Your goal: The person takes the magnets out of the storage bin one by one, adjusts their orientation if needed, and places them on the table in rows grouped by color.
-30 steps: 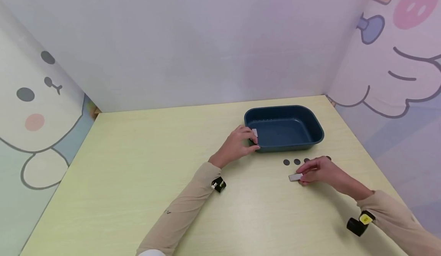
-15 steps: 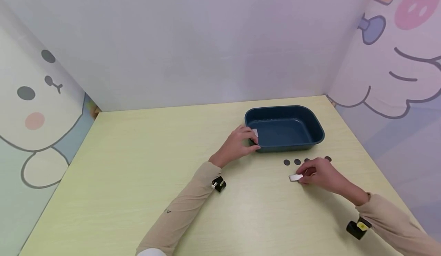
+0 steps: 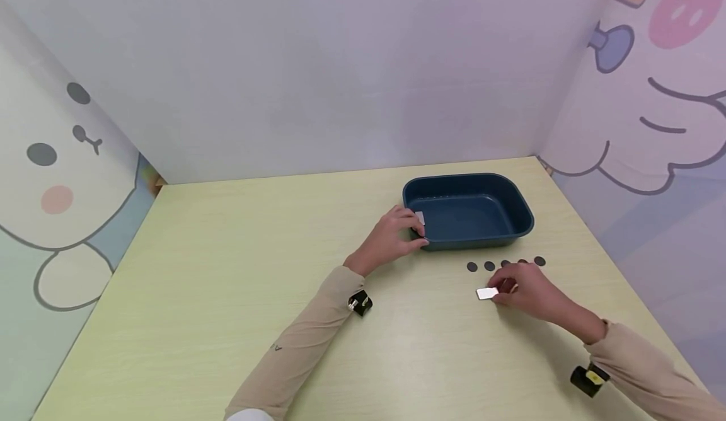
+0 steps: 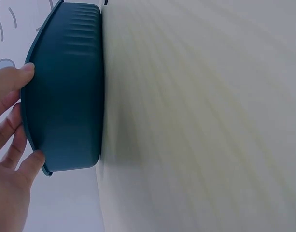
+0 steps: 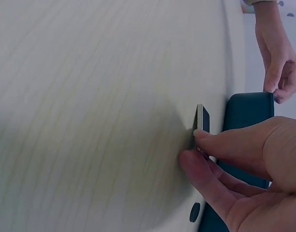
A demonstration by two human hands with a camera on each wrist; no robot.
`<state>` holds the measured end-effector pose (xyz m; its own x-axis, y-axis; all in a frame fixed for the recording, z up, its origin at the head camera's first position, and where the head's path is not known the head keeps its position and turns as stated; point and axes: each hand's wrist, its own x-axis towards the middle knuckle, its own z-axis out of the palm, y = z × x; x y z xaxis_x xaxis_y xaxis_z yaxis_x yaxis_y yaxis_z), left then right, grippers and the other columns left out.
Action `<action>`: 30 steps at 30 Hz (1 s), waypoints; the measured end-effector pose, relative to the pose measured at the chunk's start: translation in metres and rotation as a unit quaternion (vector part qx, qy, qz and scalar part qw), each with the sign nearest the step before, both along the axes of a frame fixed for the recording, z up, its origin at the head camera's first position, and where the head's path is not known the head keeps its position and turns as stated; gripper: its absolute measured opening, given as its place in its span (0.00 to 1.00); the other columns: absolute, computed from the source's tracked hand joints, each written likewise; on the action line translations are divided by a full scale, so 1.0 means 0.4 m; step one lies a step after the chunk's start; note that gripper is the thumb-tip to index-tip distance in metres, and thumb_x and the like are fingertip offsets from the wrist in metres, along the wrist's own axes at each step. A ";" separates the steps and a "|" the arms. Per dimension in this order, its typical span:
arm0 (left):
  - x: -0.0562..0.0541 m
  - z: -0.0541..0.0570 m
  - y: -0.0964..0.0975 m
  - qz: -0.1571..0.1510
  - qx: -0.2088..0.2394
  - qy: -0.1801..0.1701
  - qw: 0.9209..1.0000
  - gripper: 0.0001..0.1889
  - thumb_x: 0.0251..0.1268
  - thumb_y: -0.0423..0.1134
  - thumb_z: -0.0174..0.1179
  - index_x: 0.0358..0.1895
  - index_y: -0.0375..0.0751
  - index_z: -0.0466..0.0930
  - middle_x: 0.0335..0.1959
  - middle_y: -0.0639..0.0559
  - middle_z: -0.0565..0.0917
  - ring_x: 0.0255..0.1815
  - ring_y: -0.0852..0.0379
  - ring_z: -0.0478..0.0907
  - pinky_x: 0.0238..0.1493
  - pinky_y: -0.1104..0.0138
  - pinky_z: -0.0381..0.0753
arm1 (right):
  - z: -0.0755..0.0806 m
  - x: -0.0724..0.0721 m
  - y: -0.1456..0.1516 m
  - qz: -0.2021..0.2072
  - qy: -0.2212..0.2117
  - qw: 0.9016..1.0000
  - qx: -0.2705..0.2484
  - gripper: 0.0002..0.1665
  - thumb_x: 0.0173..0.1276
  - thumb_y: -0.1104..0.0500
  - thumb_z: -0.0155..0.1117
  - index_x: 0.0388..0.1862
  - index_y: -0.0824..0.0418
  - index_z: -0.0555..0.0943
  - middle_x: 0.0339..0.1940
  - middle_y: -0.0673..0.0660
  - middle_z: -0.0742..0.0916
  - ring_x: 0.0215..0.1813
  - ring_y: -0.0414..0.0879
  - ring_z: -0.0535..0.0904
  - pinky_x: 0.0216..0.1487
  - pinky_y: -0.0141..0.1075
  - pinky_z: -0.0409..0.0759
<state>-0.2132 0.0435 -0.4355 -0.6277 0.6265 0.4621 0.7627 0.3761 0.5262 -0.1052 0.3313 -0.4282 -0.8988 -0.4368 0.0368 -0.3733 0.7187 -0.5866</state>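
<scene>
My left hand [image 3: 388,237] grips the near left corner of a dark blue plastic basin [image 3: 473,242], fingers over the rim; the left wrist view shows thumb and fingertips on the rim of the basin [image 4: 65,96]. My right hand [image 3: 530,292] pinches a small flat rectangular piece [image 3: 486,293] between thumb and fingers, close over the table. Its upper face shines white in the head view. Seen from the right wrist, the piece [image 5: 203,118] is thin, with a pale edge and a dark side. Its other end is hidden by the fingers.
A row of several small dark discs [image 3: 472,266] lies between the basin and my right hand, some partly covered by it. A small white rectangle [image 3: 420,218] shows inside the basin by my left fingers. Patterned and plain walls [image 3: 340,93] border the light wooden table [image 3: 255,251].
My right hand has moved slightly toward me and tilted the rectangular piece, whose face now shines brighter. More of the right-hand discs show. My left hand stays on the basin.
</scene>
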 end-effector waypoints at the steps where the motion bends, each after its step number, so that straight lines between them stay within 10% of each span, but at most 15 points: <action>1: 0.000 0.000 0.000 0.001 0.000 -0.001 1.000 0.05 0.56 0.41 0.68 0.31 0.48 0.82 0.36 0.58 0.78 0.44 0.59 0.70 0.66 0.64 0.58 | -0.001 -0.001 -0.001 0.002 0.003 1.000 0.004 0.11 0.45 0.71 0.75 0.29 0.62 0.85 0.24 0.47 0.83 0.25 0.33 0.75 0.26 0.30 0.76; 30: -0.001 -0.005 -0.002 0.001 0.000 0.001 1.000 0.05 0.57 0.41 0.68 0.32 0.48 0.82 0.36 0.58 0.79 0.46 0.59 0.71 0.68 0.63 0.57 | 0.004 -0.009 0.000 0.024 -0.021 0.999 0.026 0.12 0.48 0.68 0.76 0.32 0.60 0.84 0.26 0.47 0.82 0.27 0.35 0.74 0.27 0.30 0.75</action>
